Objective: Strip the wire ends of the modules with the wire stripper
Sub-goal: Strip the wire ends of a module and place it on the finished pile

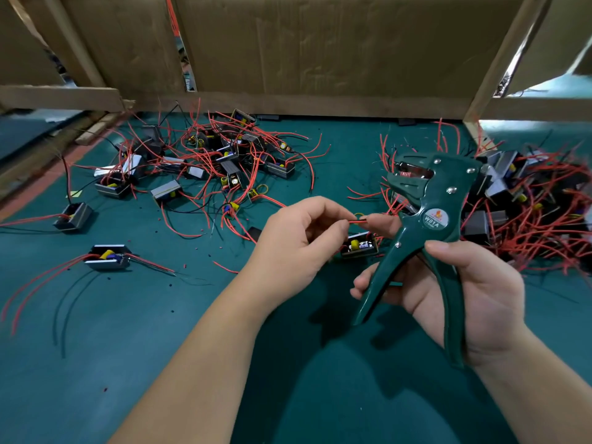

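The left hand point(298, 238), at the centre of the frame, pinches the red and black wire ends point(358, 221) between thumb and fingers point(333, 227). Their module point(358, 246) sits just below, between the two hands. The right hand's point(474, 293) fingers curl round the spread handles of the green wire stripper point(429, 219), its head upright just right of the wire ends. More modules lie heaped on the green desk point(96, 363): one pile point(224, 155) at upper centre, another point(528, 203) at right.
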Available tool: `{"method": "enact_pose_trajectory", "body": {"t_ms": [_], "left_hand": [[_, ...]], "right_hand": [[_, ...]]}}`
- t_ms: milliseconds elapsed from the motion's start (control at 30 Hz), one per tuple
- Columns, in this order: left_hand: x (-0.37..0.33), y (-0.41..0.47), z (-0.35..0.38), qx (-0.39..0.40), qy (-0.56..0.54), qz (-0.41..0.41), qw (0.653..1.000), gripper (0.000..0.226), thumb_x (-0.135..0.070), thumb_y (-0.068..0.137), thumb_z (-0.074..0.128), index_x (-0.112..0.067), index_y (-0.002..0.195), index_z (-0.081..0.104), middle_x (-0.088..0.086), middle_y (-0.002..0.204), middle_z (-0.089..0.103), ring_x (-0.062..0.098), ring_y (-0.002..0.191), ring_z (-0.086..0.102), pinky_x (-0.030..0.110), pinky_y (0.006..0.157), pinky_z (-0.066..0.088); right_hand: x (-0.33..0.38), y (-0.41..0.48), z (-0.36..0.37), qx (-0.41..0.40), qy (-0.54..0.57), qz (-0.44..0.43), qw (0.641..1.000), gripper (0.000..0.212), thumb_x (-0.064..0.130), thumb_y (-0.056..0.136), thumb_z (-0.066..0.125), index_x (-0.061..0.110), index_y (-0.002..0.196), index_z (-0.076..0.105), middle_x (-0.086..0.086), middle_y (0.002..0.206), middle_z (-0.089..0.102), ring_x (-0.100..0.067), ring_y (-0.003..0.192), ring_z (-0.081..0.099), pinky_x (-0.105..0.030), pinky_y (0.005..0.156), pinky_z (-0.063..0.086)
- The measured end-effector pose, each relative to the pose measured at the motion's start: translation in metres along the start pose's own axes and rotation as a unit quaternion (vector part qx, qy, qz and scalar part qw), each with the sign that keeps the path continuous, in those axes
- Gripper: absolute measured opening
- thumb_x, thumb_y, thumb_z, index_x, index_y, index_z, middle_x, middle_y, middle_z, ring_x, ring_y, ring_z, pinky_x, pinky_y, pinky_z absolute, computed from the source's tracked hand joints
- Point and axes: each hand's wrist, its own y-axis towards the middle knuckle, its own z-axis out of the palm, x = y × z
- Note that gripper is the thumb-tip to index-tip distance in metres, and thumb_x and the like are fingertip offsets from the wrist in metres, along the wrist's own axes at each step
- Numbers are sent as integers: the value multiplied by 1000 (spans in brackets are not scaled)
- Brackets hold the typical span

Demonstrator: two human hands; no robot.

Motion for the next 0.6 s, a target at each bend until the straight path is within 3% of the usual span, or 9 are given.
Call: {"method": "enact_pose_trajectory", "body": {"t_ms": [100, 300, 600], "left_hand": [[4, 0, -2, -5, 56, 28, 998, 6, -26, 86, 57, -30, 84, 61, -15, 58, 54, 0, 52, 45, 13, 52, 35], [7, 1, -7, -14, 89, 52, 995, 8, -27, 87, 60, -31, 80, 58, -16, 57, 51, 1, 50, 41, 13, 51, 33], [0, -1, -2, 41, 28, -32, 998, 8, -31, 84, 44, -30, 78, 49, -7, 50, 56, 11, 39, 44, 22, 43, 38]], "right_hand": [[-1, 1, 2, -13, -12, -14, 1000, 77, 35, 52, 79, -2, 117, 62, -29, 91, 62, -43, 72, 64, -54, 71, 53], [-2, 1, -2, -26, -11, -29, 999, 69, 26, 58, 71, -4, 120, 60, -31, 83, 61, -45, 72, 63, -58, 72, 51], [0, -1, -1, 13, -1, -39, 999, 62, 33, 56, 75, 0, 108, 68, -27, 93, 63, -45, 73, 62, -58, 72, 51]]}}
